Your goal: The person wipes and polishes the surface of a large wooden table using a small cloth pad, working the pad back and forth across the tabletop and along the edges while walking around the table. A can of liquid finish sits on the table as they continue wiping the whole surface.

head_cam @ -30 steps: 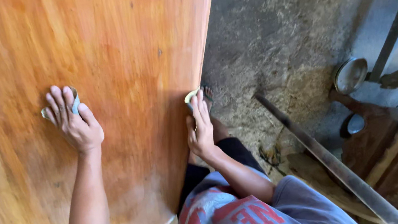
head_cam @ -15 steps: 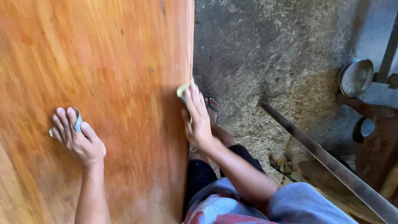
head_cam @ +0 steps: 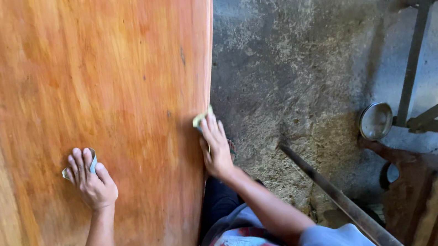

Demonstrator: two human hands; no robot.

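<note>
Right hand (head_cam: 216,151) has slid forward along the slab (head_cam: 112,69) edge, pressing sandpaper (head_cam: 200,119); left hand (head_cam: 91,180) flattens another piece.

The broad orange-brown wooden slab (head_cam: 85,72) is left bare above and to both sides of the left hand (head_cam: 91,180), so open room is offered across nearly its whole face. Its right edge is occupied only by the right hand (head_cam: 215,150), which is pressed there over a small pad (head_cam: 200,119); above that, the edge is unobstructed. Beside the slab a wide strip of concrete floor (head_cam: 289,59) is kept free. Further right, passage is blocked by a slanted metal bar (head_cam: 333,195), a round metal bowl (head_cam: 376,120), a dark metal frame (head_cam: 416,49) and carved wood pieces (head_cam: 435,207).
</note>
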